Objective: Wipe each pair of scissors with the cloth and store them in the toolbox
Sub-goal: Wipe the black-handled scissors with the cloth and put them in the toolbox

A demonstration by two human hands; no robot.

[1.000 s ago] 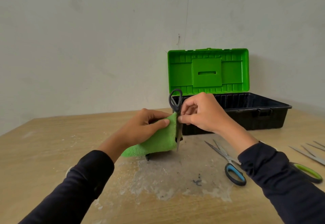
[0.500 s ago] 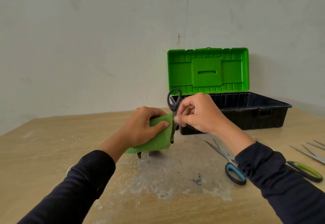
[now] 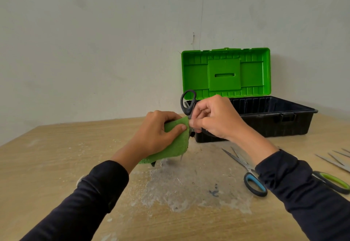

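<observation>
Scuffed wooden table [image 3: 56,165], pale wall behind. Left hand [image 3: 157,136] is pinching the green cloth [image 3: 176,146] around the blades of the black-handled scissors [image 3: 187,104]; right hand [image 3: 216,119] is gripping them just below the handle loops, holding them upright, tips down. For a good wipe: keep cloth folded over both blade faces, stroke toward the tips, fingers clear of the edges. Toolbox [image 3: 274,125] is standing open just behind. Blue-handled scissors [image 3: 253,182] and green-handled scissors [image 3: 333,182] are lying to the right, waiting.
</observation>
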